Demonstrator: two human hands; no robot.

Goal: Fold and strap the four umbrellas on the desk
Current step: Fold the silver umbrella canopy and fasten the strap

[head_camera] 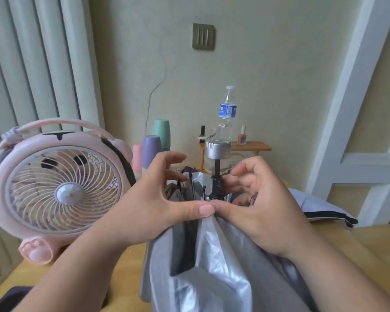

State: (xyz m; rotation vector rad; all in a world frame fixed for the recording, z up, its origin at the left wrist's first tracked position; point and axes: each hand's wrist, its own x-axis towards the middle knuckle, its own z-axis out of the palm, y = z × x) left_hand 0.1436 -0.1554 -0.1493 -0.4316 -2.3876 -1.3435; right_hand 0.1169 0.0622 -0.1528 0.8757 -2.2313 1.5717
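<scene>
Head view: a grey and silver umbrella (212, 255) stands upright in the middle, close before the person, above the near edge of the desk (358, 239). Its silver handle (217, 149) points up on a black shaft. The folds of cloth hang down between the two forearms.

The left hand (151, 199) and the right hand (263, 206) make a ring around the gathered top of the cloth. The two thumbs meet tip to tip and press on the near side of the cloth. The left fingers (176, 176) curl round the far side at the ribs, a little spread, and the index is lifted free. The right fingers (236, 179) curl close together beside the shaft.

A pink fan (61, 190) stands on the desk at the left. Behind the hands are three cups (151, 149) and a water bottle (227, 109). Another umbrella (320, 206), white with a black edge, lies on the desk at the right, apart from the hands.
</scene>
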